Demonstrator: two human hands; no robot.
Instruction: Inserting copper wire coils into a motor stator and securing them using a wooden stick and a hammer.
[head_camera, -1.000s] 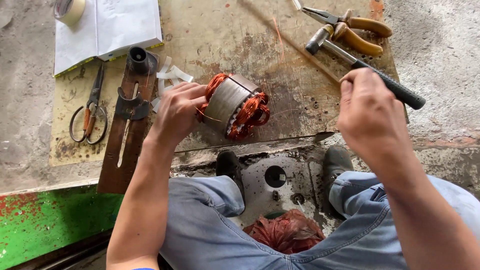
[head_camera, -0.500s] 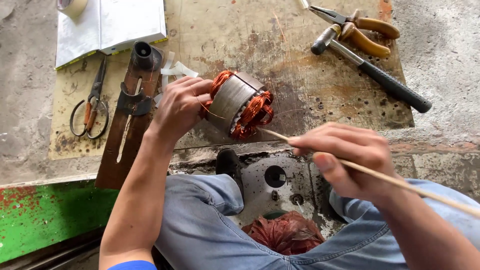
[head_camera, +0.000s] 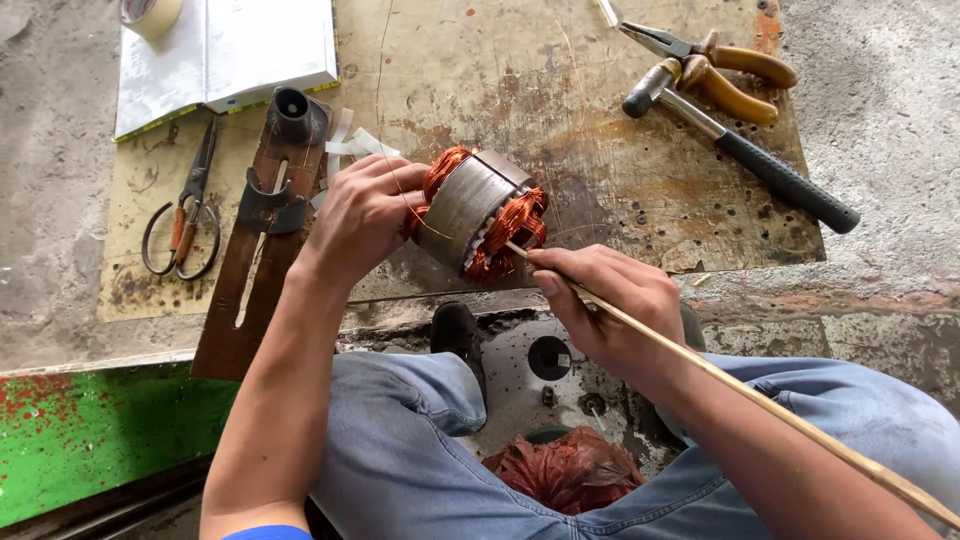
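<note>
The left hand (head_camera: 360, 215) grips the copper-wound stator (head_camera: 478, 212) on the bench (head_camera: 600, 150); the right hand (head_camera: 610, 305) pinches a thin stick (head_camera: 760, 400), its tip seemingly touching the windings. A hammer (head_camera: 740, 150) and pliers (head_camera: 710, 70) lie well apart.

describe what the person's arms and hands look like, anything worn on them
Both hands, left hand and right hand, are bare: no gloves, rings or watch in view. The forearms are uncovered too. Only a blue sleeve edge shows on the left upper arm.
</note>
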